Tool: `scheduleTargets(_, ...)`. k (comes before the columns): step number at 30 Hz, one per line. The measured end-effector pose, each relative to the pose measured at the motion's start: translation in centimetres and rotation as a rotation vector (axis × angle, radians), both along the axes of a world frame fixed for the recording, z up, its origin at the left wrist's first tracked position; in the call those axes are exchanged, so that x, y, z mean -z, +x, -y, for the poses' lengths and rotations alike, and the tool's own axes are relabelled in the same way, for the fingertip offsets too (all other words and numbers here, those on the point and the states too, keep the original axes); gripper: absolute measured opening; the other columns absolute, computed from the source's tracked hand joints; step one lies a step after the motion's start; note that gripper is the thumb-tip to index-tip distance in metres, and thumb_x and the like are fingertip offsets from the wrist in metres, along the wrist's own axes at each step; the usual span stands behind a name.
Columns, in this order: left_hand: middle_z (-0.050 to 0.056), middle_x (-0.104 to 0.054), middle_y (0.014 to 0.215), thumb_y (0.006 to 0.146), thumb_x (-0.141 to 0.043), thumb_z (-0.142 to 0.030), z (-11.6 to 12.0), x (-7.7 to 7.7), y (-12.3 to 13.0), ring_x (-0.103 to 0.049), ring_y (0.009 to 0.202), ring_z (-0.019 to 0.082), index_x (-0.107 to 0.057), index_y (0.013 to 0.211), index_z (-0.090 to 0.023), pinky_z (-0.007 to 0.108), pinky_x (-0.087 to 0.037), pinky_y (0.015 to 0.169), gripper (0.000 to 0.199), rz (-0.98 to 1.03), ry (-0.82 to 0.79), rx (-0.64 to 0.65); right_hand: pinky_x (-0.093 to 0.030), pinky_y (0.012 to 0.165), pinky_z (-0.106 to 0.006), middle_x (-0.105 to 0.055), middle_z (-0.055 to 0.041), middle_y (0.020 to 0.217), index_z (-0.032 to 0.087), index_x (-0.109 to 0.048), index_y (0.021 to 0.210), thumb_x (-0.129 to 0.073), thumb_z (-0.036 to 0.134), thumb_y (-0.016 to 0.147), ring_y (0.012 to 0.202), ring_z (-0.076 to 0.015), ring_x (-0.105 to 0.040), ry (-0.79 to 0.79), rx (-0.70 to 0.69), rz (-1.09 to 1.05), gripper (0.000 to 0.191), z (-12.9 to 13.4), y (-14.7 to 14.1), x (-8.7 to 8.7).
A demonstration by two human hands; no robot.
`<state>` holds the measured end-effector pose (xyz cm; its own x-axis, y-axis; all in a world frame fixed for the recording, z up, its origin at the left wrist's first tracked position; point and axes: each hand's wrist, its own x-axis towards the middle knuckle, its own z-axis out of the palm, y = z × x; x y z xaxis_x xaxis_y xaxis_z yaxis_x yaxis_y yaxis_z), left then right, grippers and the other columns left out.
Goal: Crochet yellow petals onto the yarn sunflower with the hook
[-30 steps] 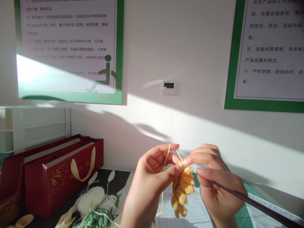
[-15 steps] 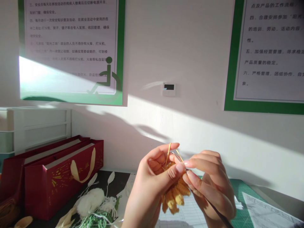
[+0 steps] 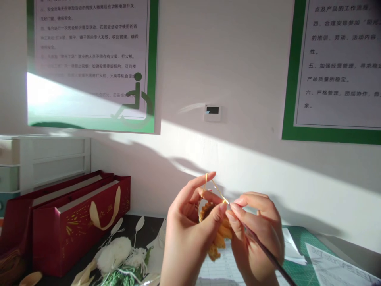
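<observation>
My left hand pinches a yellow-orange crocheted piece with petal-like lobes between thumb and fingers. Yellow yarn loops over its raised index finger and runs down to the tip of a hook. My right hand is closed on the crochet hook, whose dark handle slants down to the lower right. The hook's tip meets the yarn just right of my left thumb. Part of the crocheted piece is hidden behind my left thumb and palm.
Red gift bags stand on the dark table at the left, before white drawers. A white pompom and green yarn lie nearby. Printed sheets rest on a green cutting mat at the right.
My left index finger has risen slightly and moved left. The hook tip and yarn now show between the hands, and my right hand has shifted a little left, with more of the hook's handle visible.
</observation>
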<state>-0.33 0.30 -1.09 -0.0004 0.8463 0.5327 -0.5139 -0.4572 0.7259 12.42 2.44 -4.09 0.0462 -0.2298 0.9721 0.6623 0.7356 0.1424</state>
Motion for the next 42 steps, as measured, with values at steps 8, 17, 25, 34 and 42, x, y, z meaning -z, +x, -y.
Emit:
scheduleTargets(8, 0.002, -0.073, 0.077, 0.068, -0.098, -0.020, -0.4, -0.3, -0.9, -0.064, 0.068, 0.016, -0.080, 0.117, -0.021, 0.025, -0.057, 0.060, 0.052, 0.001, -0.065, 0.123, -0.049, 0.068, -0.029, -0.062, 0.0015, 0.074, 0.022, -0.064, 0.090, -0.058, 0.020, 0.102, 0.071, -0.0137, -0.061, -0.308, -0.584, -0.436, 0.014, 0.7, -0.4, -0.6)
scheduleTargets(17, 0.005, -0.077, 0.089, 0.069, -0.098, -0.021, -1.2, -0.1, -0.1, -0.072, 0.084, 0.019, -0.084, 0.109, -0.021, 0.028, -0.060, 0.074, 0.043, 0.018, -0.073, 0.159, -0.052, 0.061, -0.033, -0.059, 0.0021, 0.074, 0.026, -0.050, 0.086, -0.067, 0.044, 0.096, 0.062, -0.0156, -0.058, -0.794, -1.132, -0.429, 0.026, -0.8, 0.1, -0.3)
scheduleTargets(25, 0.004, -0.075, 0.083, 0.073, -0.095, -0.019, 0.6, -0.3, 0.6, -0.067, 0.079, 0.016, -0.083, 0.111, -0.020, 0.023, -0.057, 0.071, 0.040, 0.057, -0.091, 0.024, -0.055, 0.070, -0.036, -0.073, -0.0001, 0.085, 0.027, -0.070, 0.098, -0.074, 0.003, 0.082, 0.075, -0.0177, -0.067, -0.063, -0.103, 0.051, 0.029, 0.0, 1.0, -0.2)
scheduleTargets(34, 0.004, -0.074, 0.077, 0.064, -0.098, -0.015, -0.8, -0.6, -0.6, -0.073, 0.078, 0.020, -0.083, 0.110, -0.015, 0.032, -0.056, 0.080, 0.049, 0.040, -0.162, 0.384, -0.056, 0.069, -0.042, -0.069, 0.0004, 0.074, 0.025, -0.067, 0.099, -0.063, 0.018, 0.098, 0.067, -0.0188, -0.064, -0.116, -0.609, -0.229, 0.008, -0.4, -0.3, -0.3)
scheduleTargets(42, 0.003, -0.073, 0.077, 0.066, -0.097, -0.015, -0.9, -0.5, -1.1, -0.066, 0.071, 0.014, -0.085, 0.099, -0.018, 0.024, -0.052, 0.068, 0.035, -0.013, -0.104, 0.358, -0.052, 0.059, -0.031, -0.050, 0.0039, 0.059, 0.025, -0.055, 0.081, -0.053, 0.035, 0.103, 0.056, -0.0152, -0.053, -0.522, -0.988, -0.421, 0.025, 0.2, -0.2, -1.1)
